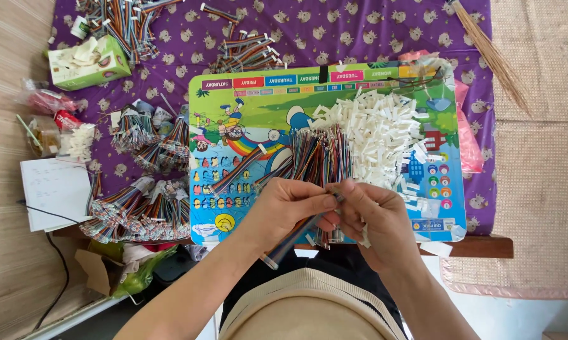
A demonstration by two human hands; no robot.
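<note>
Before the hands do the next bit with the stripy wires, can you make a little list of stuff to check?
1. Left hand grips the wire strip: ok, fingers are wrapped around it.
2. Right hand meets the strip's end: ok, fingertips pinch there, but what they pinch is too small to tell.
3. White connectors close by: ok, a big pile lies on the colourful board, just beyond the hands.
4. More loose wires ready: ok, a fan of coloured wires lies beside the pile.
5. Bundled wires kept apart: ok, they sit on the purple cloth, left of the board.
6. Wire ends undamaged: cannot tell.
</note>
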